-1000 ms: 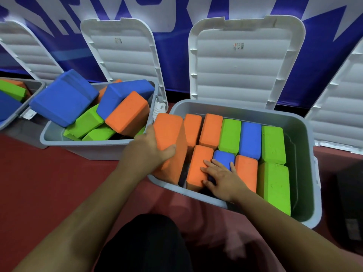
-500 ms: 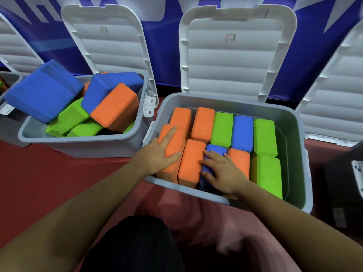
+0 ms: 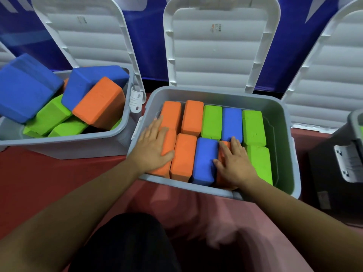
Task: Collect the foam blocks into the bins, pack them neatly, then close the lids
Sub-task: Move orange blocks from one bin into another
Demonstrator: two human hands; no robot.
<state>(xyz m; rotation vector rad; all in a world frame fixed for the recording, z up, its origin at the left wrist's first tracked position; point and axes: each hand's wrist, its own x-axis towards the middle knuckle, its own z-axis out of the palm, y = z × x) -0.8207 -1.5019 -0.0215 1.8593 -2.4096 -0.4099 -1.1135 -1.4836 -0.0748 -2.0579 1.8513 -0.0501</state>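
The small sticker (image 3: 216, 28) on the open lid (image 3: 220, 59) of the middle bin (image 3: 285, 122) is too blurred to read, and so is the fainter mark (image 3: 81, 20) on the left lid (image 3: 88, 40). Large white shapes on the blue banner (image 3: 153, 46) behind are cut off by the frame.

Inside the middle bin 10 foam blocks (image 3: 212, 122) stand packed in 2 rows of 5, tops about level. The left hand (image 3: 151, 148) lies flat, fingers straight, on the front-left orange block (image 3: 170, 146). The right hand (image 3: 235, 161) lies flat with fingers spread on another orange block (image 3: 223, 149), its thumb touching the blue block (image 3: 204, 160) beside it. Neither hand grips anything.

A narrow strip stays free between the green blocks (image 3: 255, 128) and the bin's right wall.

The left bin (image 3: 59, 148) sits just beside the middle one, its blocks (image 3: 98, 103) heaped loose and tilted, 1 blue block (image 3: 25, 87) jutting above the rim. A third lid (image 3: 330, 75) leans at the right above a dark bin (image 3: 332, 173) with a pale latch (image 3: 347, 163). All rest on a red cloth (image 3: 39, 183).
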